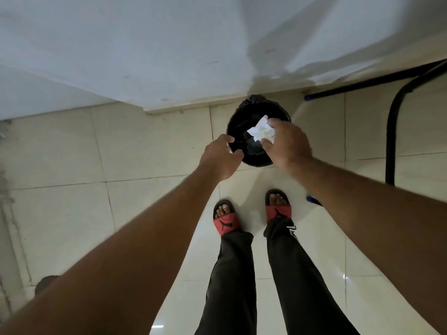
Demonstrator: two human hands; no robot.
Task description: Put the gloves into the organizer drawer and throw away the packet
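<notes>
Right hand pinches crumpled white packet over black-lined bin; left hand half-curled, empty (near rim). Risk: light packet drifts, lands on floor.

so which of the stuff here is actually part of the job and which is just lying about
Part of the job:
- white packet, pinched in the right hand
- black bin beneath it
- left hand, at the bin's rim

Just lying about:
- black metal frame by the wall
- red slides on the person's feet
- tiled floor
</notes>
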